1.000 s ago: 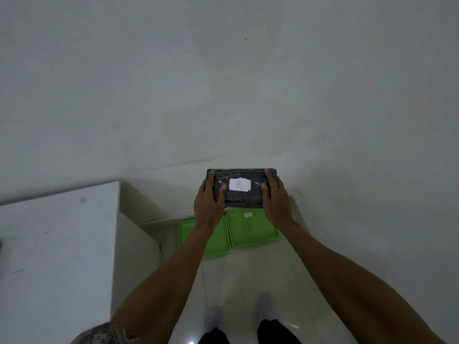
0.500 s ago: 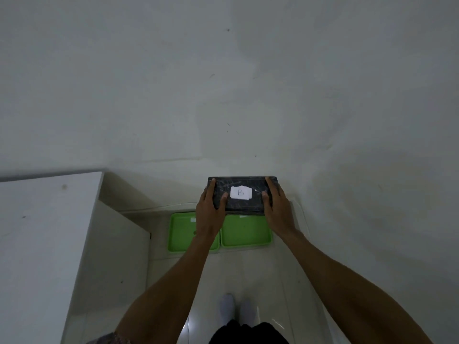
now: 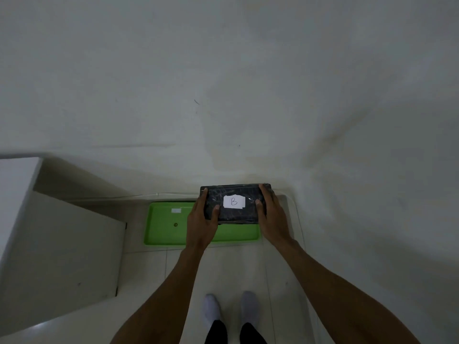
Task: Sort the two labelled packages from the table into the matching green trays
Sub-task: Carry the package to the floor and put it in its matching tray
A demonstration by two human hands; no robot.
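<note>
A black wrapped package [image 3: 236, 214] with a white paper label reading "B" is held level in the air between both hands. My left hand [image 3: 200, 224] grips its left end and my right hand [image 3: 272, 219] grips its right end. Below it, two green trays lie side by side on the floor against the wall. The left tray [image 3: 164, 227] carries a small white label near its far rim. Only the front strip of the right tray [image 3: 238, 235] shows, since the package and hands cover most of it.
A white table [image 3: 17, 192] stands at the left, its side panel [image 3: 62, 256] reaching down to the tiled floor. A white wall rises right behind the trays. My two feet [image 3: 228, 311] in white socks stand on the floor in front of the trays.
The view has tipped further down and closer. The package now hangs lower in the frame, over the right tray, and the table has slid toward the left edge.
</note>
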